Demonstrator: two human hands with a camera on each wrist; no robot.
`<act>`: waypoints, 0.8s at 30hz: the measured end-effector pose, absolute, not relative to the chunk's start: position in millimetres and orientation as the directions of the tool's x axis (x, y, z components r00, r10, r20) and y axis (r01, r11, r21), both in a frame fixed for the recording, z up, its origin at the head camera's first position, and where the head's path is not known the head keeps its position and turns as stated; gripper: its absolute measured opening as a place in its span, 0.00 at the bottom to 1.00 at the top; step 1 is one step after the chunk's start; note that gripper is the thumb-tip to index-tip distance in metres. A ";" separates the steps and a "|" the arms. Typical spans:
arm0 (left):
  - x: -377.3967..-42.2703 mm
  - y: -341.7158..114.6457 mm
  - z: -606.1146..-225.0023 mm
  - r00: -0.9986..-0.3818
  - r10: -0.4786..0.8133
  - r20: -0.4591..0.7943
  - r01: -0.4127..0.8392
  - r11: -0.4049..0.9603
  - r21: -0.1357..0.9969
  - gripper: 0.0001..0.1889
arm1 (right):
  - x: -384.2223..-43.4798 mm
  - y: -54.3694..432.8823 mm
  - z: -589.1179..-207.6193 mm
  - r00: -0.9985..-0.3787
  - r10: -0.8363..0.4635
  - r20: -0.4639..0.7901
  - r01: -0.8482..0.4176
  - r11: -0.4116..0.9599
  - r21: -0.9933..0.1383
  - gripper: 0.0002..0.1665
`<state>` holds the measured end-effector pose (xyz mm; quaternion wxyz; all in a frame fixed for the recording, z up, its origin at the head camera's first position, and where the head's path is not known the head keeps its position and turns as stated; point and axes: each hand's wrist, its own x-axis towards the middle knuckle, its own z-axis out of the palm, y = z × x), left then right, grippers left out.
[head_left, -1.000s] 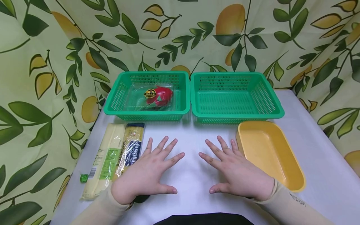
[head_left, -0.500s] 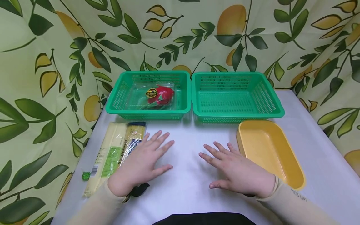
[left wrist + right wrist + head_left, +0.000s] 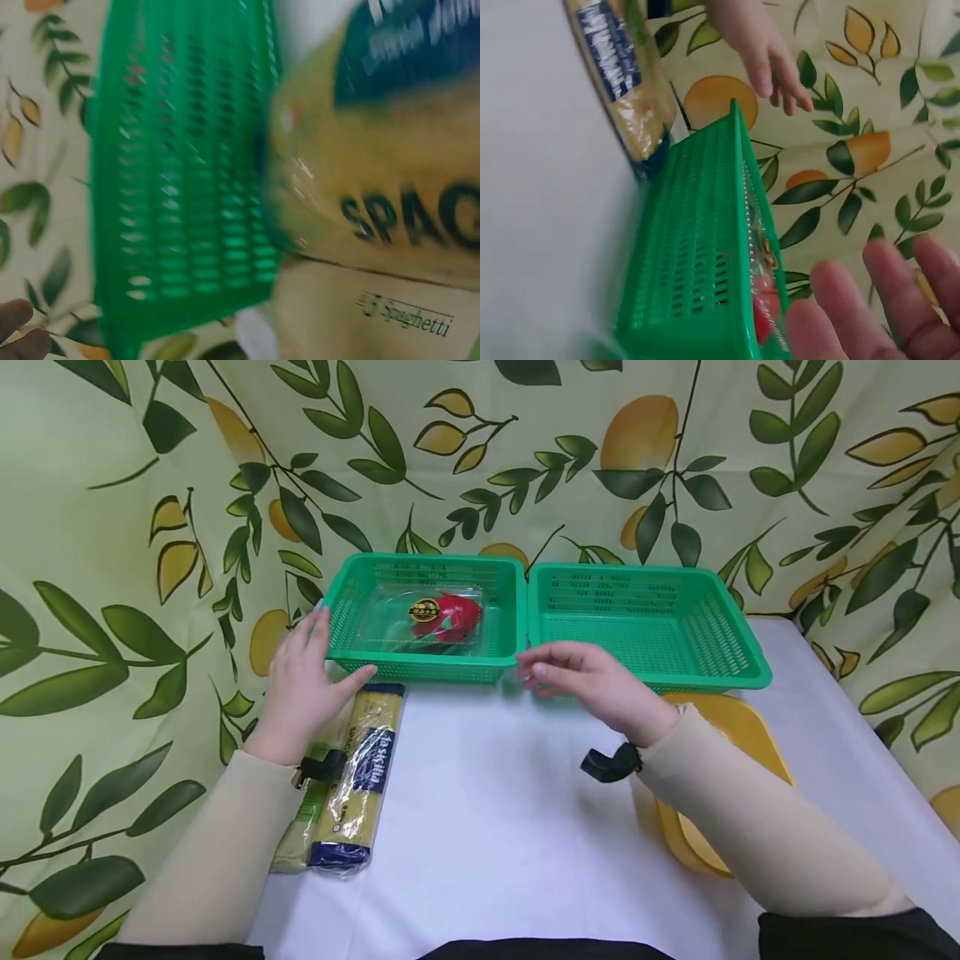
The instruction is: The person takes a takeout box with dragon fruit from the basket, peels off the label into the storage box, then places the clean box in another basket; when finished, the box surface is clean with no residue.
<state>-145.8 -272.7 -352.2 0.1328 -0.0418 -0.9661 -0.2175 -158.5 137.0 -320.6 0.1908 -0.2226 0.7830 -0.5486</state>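
Two baskets stand side by side at the back of the surface (image 3: 480, 835). In the left basket (image 3: 423, 667) lies a box (image 3: 378, 614), with a fruit (image 3: 461, 617) in its right part. The right basket (image 3: 622, 589) is just beside it. In front of the right basket sits a tray (image 3: 750, 735). In front of the left basket, the near pasta pack (image 3: 360, 810) lies lengthwise, and the far pasta pack (image 3: 292, 847) lies on its left. A cloth (image 3: 525, 443) hangs behind both baskets.

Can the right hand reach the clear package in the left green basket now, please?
Probably yes. The right hand is near the left green basket, which is open on top, and nothing visible covers the clear package; only the basket's rim stands between.
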 end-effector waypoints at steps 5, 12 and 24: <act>-168.4 -284.3 -364.2 -0.983 -0.037 0.181 0.048 0.896 0.442 0.66 | -202.3 113.5 -327.4 -0.850 -0.500 -0.168 0.148 0.078 -0.986 0.33; -185.7 -292.4 -374.2 -0.989 -0.072 0.127 -0.008 0.896 0.444 0.67 | -239.8 78.5 -333.4 -0.855 -0.472 -0.216 0.354 -0.226 -0.907 0.46; -198.7 -293.2 -382.4 -0.993 -0.090 0.078 -0.041 0.872 0.487 0.72 | -266.3 37.0 -342.0 -0.881 -0.351 -0.318 0.420 -0.267 -0.868 0.53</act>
